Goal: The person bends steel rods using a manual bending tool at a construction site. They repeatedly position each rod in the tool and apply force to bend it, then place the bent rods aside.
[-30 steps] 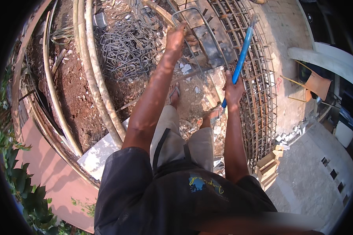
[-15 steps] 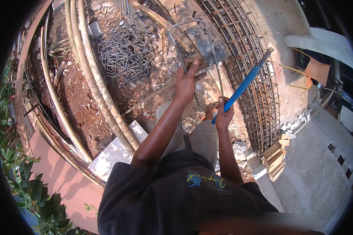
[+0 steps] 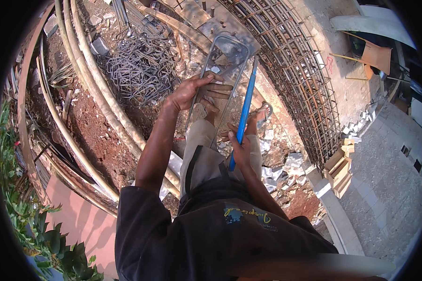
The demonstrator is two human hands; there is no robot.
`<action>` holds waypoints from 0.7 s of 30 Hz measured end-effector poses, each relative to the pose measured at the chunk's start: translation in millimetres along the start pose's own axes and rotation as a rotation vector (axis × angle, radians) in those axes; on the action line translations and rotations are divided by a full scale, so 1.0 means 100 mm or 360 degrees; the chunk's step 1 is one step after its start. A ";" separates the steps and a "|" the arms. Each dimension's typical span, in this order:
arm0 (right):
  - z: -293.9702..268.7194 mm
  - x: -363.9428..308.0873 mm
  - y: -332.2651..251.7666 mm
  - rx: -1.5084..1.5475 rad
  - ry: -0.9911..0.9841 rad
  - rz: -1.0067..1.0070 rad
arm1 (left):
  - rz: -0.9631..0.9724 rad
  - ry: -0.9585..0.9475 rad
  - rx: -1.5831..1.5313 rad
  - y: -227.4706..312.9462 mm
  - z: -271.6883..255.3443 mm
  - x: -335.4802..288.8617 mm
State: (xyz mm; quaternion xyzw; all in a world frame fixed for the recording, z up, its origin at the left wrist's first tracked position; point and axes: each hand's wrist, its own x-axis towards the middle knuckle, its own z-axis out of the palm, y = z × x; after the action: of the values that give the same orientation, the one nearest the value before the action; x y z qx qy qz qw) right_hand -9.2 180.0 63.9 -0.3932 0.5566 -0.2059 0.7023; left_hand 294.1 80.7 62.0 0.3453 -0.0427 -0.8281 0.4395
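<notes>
A bent steel bar loop (image 3: 245, 63), a rectangle with rounded corners, leans in front of my legs. My left hand (image 3: 192, 91) is at the loop's left side, its fingers stretched out and apart across it; I cannot tell how firmly it bears the bar. My right hand (image 3: 240, 149) is closed around a long bar tool with a blue handle (image 3: 246, 105) and a bare metal tip. The loop's lower right end runs down beside the right hand, partly hidden. Beyond the loop is a bending board (image 3: 232, 23) with upright metal pegs.
A tangled heap of bent steel pieces (image 3: 138, 70) lies ahead left, beside long wooden poles (image 3: 105, 100). A long rebar cage (image 3: 295, 61) stretches along the right. Small wooden blocks (image 3: 338, 171) are stacked at its near end. Broken rubble (image 3: 286, 168) lies near my feet.
My left hand has opened from its grip on the loop and shifted left and nearer. The loop has come down and nearer. My right hand and the blue-handled tool have moved left, the tool steeper.
</notes>
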 end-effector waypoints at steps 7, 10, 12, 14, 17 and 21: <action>-0.16 0.07 -0.21 -0.0309 0.0002 -0.0080 | -0.0229 0.0175 0.0321 0.44 -0.47 0.11; -0.28 0.04 -0.33 -0.0412 -0.0023 0.0005 | -0.0425 -0.0022 0.0435 0.77 -0.70 0.22; -0.36 -0.01 -0.41 -0.0536 -0.0060 0.0232 | -0.0484 0.0005 0.0510 0.86 -0.77 0.24; -0.42 -0.05 -0.48 -0.0735 -0.0083 0.0159 | -0.0264 0.0196 0.0712 0.83 -0.75 0.25; -0.49 -0.06 -0.57 -0.0795 -0.0087 0.0082 | -0.0016 0.0516 0.0722 0.68 -0.64 0.21; -0.59 0.00 -0.64 -0.0754 -0.0092 0.0253 | 0.0141 0.0750 0.0948 0.59 -0.56 0.16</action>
State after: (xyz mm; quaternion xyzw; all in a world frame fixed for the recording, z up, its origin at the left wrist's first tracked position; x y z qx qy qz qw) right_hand -55.1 122.0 109.8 -0.5076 0.5981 -0.0023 0.6201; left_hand 363.3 45.7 33.6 0.6367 -0.1939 -0.6576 0.3529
